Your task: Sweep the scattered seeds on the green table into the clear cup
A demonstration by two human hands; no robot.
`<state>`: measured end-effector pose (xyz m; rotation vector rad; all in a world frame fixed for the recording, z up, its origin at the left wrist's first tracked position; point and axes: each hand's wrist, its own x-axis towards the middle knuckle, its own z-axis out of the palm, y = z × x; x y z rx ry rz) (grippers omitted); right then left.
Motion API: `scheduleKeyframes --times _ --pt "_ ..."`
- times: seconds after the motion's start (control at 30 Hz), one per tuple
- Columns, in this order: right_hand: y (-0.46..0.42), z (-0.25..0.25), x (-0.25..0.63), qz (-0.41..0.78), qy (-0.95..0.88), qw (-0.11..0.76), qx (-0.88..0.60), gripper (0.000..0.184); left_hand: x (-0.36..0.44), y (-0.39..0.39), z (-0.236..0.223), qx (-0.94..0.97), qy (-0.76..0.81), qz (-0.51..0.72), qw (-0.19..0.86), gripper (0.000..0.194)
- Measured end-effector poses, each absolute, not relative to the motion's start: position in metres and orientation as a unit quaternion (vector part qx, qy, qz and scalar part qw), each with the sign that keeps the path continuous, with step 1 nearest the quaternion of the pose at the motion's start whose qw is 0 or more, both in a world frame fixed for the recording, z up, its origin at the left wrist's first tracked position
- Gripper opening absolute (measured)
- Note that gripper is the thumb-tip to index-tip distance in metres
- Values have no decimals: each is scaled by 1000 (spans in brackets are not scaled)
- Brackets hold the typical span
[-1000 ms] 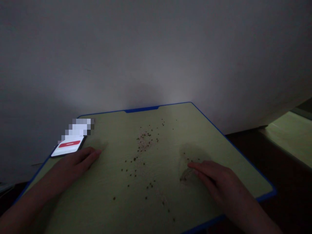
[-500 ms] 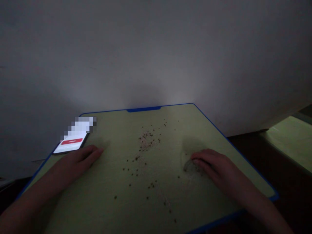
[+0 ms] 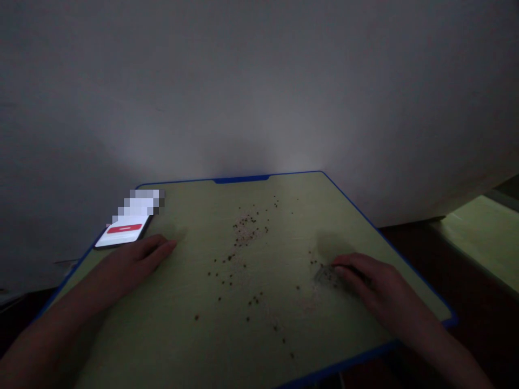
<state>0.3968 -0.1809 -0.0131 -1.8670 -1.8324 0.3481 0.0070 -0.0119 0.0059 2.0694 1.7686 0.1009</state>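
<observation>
My left hand (image 3: 152,253) rests on the left part of the table (image 3: 170,319), thumb and fingers drawn together, with nothing visible in them. Just beyond it lies a phone (image 3: 121,236), its screen lit. On the right, my right hand (image 3: 365,275) pinches a small see-through piece (image 3: 324,274) low over the tabletop; its exact kind is too dim and blurred to tell. Small dark grains show around and through it. More dark grains (image 3: 230,257) are scattered down the middle of the table, around a patch of fine pale bits (image 3: 246,233).
A blue edge (image 3: 352,202) runs round the table. Behind it stands a pale wall (image 3: 259,86). Beyond the right side are a dark floor (image 3: 409,251) and a light greenish surface (image 3: 482,237). The light is dim.
My right hand has shifted slightly right with the see-through piece, and several dark grains now show where it was. My left hand stays in place. The view has tilted a little.
</observation>
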Motion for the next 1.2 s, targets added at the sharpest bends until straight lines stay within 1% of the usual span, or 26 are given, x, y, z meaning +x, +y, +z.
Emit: scheduleKeyframes --times 0.13,0.3,0.7,1.0,1.2 --pt "-181 -13 391 161 -689 256 -659 22 10 -13 7 745 635 38 203 57" --pt "-175 -15 387 155 -691 271 -652 22 9 -14 8 749 628 32 209 56" --pt "-165 -13 366 163 -735 253 -607 18 12 -15 10 755 621 25 210 55" --pt "-164 -11 363 207 -774 217 -558 17 11 -14 9 758 618 28 205 53" --pt "-165 -12 364 221 -762 228 -565 18 9 -13 7 759 616 39 208 55"
